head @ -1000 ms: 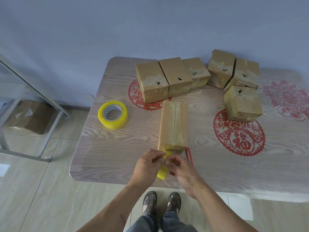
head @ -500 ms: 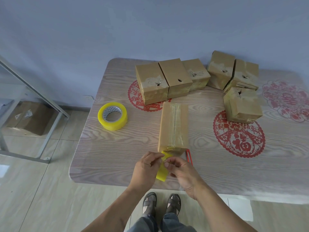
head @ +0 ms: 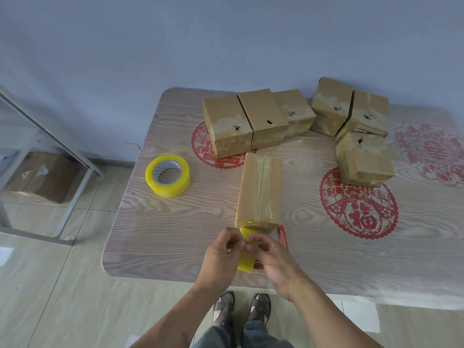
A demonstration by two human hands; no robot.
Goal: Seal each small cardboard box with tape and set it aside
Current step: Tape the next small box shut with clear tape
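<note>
Tape strip (head: 247,258) now hangs slacker between the hands than a second ago — left hand (head: 221,254) and right hand (head: 272,259) both pinch it, closer together. The box (head: 259,189) sits just beyond their fingertips, seam taped; the end probably needs pressing down.

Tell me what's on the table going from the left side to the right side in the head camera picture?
Yellow tape roll → box with tape along its top → red cutter → red paper-cut circle → pale red paper-cut at the right edge.
</note>
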